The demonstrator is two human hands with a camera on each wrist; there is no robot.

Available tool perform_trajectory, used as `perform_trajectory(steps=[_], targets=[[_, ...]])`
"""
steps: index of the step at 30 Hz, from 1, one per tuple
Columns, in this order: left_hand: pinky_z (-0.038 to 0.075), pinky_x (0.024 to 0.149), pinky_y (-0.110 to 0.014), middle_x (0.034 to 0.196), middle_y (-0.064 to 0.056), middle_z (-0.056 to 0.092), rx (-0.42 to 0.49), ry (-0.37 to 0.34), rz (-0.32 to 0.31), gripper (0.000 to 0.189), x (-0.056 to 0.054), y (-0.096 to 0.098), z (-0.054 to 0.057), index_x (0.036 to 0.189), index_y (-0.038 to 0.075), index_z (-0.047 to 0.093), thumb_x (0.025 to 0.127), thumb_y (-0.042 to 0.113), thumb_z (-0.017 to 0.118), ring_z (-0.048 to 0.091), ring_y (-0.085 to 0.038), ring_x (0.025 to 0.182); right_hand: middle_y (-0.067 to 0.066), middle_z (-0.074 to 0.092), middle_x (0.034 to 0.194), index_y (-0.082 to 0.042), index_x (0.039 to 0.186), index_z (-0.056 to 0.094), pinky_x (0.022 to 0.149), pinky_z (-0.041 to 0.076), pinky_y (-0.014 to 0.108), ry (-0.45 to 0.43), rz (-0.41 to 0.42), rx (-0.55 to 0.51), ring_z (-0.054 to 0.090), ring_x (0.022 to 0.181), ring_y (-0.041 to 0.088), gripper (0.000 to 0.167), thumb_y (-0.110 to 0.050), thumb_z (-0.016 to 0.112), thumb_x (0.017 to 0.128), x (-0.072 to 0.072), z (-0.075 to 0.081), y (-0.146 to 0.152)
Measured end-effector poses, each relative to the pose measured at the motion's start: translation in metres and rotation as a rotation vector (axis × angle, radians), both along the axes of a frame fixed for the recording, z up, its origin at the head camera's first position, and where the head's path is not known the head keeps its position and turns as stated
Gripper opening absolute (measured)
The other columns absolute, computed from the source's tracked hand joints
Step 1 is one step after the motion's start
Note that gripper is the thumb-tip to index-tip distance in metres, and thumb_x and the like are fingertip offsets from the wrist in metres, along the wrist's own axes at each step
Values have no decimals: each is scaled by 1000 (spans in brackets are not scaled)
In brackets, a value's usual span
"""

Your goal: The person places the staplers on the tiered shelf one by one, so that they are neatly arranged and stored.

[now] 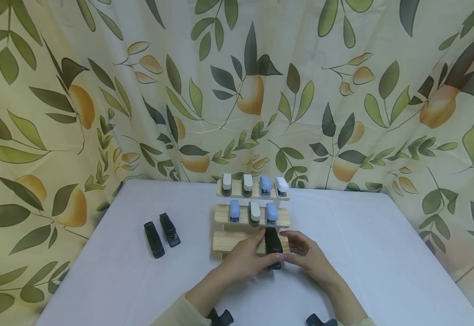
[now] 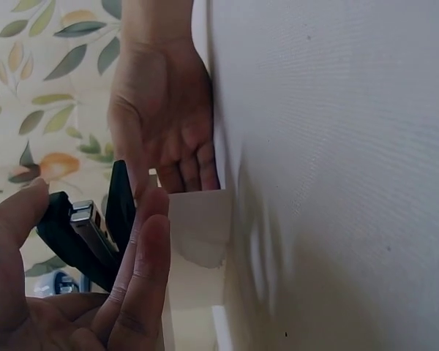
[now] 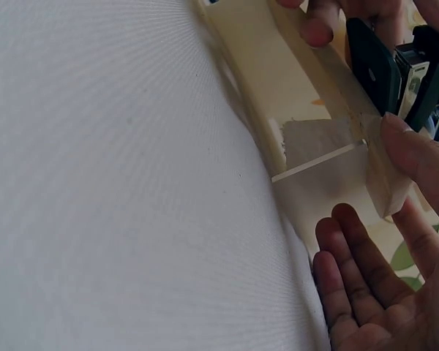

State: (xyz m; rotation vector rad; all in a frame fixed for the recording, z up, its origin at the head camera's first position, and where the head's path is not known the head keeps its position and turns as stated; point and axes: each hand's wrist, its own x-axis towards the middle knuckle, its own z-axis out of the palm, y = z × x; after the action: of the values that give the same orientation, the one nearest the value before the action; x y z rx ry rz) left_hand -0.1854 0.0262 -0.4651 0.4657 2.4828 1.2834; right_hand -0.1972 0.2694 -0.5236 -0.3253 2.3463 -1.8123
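A black stapler (image 1: 273,242) lies lengthwise over the lowest wooden tier (image 1: 233,242) of a small stepped rack, its near end jutting past the tier's front edge. My left hand (image 1: 243,254) grips it from the left, thumb on one side and fingers on the other. In the left wrist view the stapler (image 2: 91,234) shows its metal magazine between parted black arms. At the tier's right end is my right hand (image 1: 308,256), its thumb tip touching the stapler (image 3: 377,69). The other fingers of the right hand (image 3: 380,307) extend loosely beside the rack's end panel.
Blue and pale staplers stand on the middle tier (image 1: 243,216) and top tier (image 1: 237,192). Two more black staplers, one (image 1: 154,240) beside another (image 1: 169,230), lie left on the white tabletop (image 1: 139,290). A patterned curtain (image 1: 237,90) hangs behind.
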Motion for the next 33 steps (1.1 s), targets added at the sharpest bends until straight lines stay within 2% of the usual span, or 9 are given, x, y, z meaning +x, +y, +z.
perform_trajectory(steps=[2,5,9,12,15,19,24,28,33], targets=[[52,102,-46,165,-8,40,-11,-2,4,96,1,-1,0,163,15,33,91,70,64,56,-22,130,15,59,139,-7,142,56,97,53,22,0,0,-1,64,115,15,58,-11,79,90,0,0,0],[56,92,-41,163,-7,44,14,-26,-5,93,2,-4,0,163,22,33,90,69,66,65,-19,117,15,59,138,-6,142,56,97,54,22,2,0,-2,64,115,15,58,-11,79,90,0,-1,1],[57,73,-31,153,-10,55,112,-72,-28,84,4,-10,-1,160,27,39,91,60,72,71,-10,92,17,59,139,-7,143,56,98,54,23,-1,6,-7,64,116,16,58,-11,80,90,0,-2,1],[57,67,-29,146,-11,60,178,-77,-43,78,6,-17,-1,157,27,43,91,53,75,71,-7,87,17,58,140,-8,143,56,99,54,23,-7,5,-5,63,117,17,59,-12,80,89,0,-2,1],[58,65,-29,144,-9,60,204,-71,-50,74,7,-24,-2,155,26,46,92,49,76,69,-7,84,18,59,140,-9,143,56,99,53,23,-15,-4,10,63,118,19,60,-14,81,89,-1,-1,0],[58,69,-29,148,-4,58,207,-75,-56,68,8,-36,-1,153,25,50,93,46,76,69,-9,90,17,59,139,-10,143,55,100,53,25,-34,-16,26,62,119,23,62,-16,82,88,0,-1,-2],[59,78,-30,149,3,58,189,-69,-73,59,8,-52,2,148,28,54,95,46,74,69,-13,109,17,59,140,-11,143,56,100,53,25,-47,-28,32,61,120,25,63,-17,83,87,0,1,-3],[60,84,-34,139,0,65,174,-56,-71,57,8,-66,4,147,29,56,95,46,73,68,-16,112,18,59,139,-10,143,56,99,53,25,-47,-30,27,62,118,26,63,-15,83,87,0,1,-3],[59,86,-34,126,3,69,148,-28,-82,58,5,-82,5,147,20,56,97,45,72,69,-16,114,16,58,142,-12,143,56,100,52,23,-45,-37,51,60,121,27,63,-18,84,86,1,1,-2]])
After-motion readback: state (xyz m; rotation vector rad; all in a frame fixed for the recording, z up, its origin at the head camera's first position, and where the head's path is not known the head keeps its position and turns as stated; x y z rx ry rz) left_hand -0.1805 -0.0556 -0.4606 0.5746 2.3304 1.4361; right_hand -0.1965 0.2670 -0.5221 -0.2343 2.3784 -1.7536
